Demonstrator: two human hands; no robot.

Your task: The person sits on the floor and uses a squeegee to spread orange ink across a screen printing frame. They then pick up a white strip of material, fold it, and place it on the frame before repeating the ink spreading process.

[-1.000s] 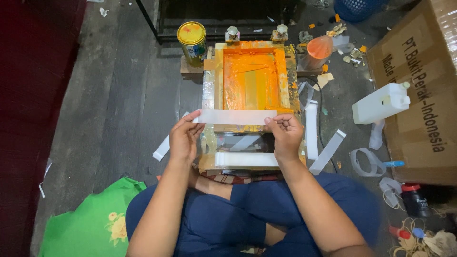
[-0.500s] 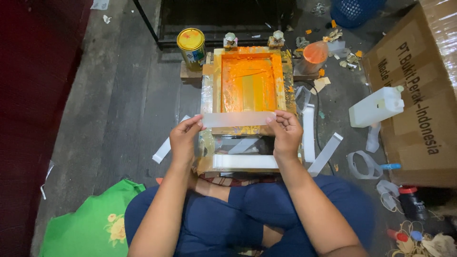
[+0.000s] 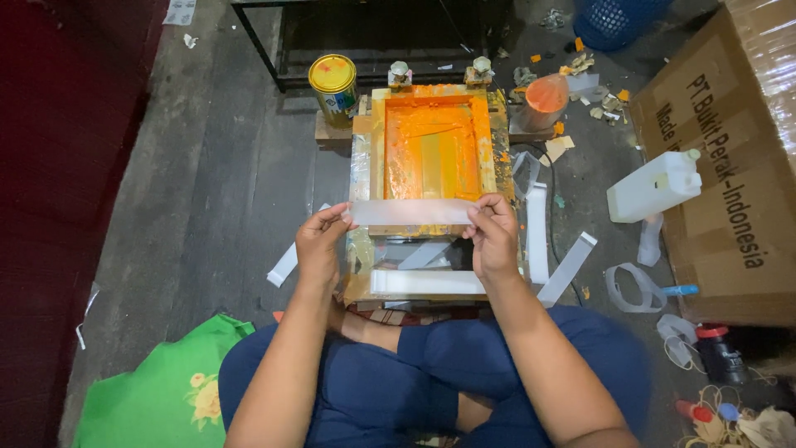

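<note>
Over orange-inked wooden screen frame (image 3: pixel 431 149) we hold long white paper strip (image 3: pixel 410 212) flat, L hand (image 3: pixel 319 249) & R hand (image 3: pixel 493 236) each pinching an end. Strip not yet set down; more white strips (image 3: pixel 427 282) lie below, some w/ none printed visibly.

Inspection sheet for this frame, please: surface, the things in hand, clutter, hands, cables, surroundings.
Surface: grey concrete floor; the person sits cross-legged on it.
Things in hand: white strip held flat over the near edge of an orange-inked screen frame.
Clutter: loose white strips, yellow-lidded tin, orange cup, white jug, paper scraps.
Hands: left hand pinches the strip's left end, right hand its right end.
Cables: thin dark cord right of the frame.
Surroundings: cardboard box, green cloth, black metal stand.
</note>
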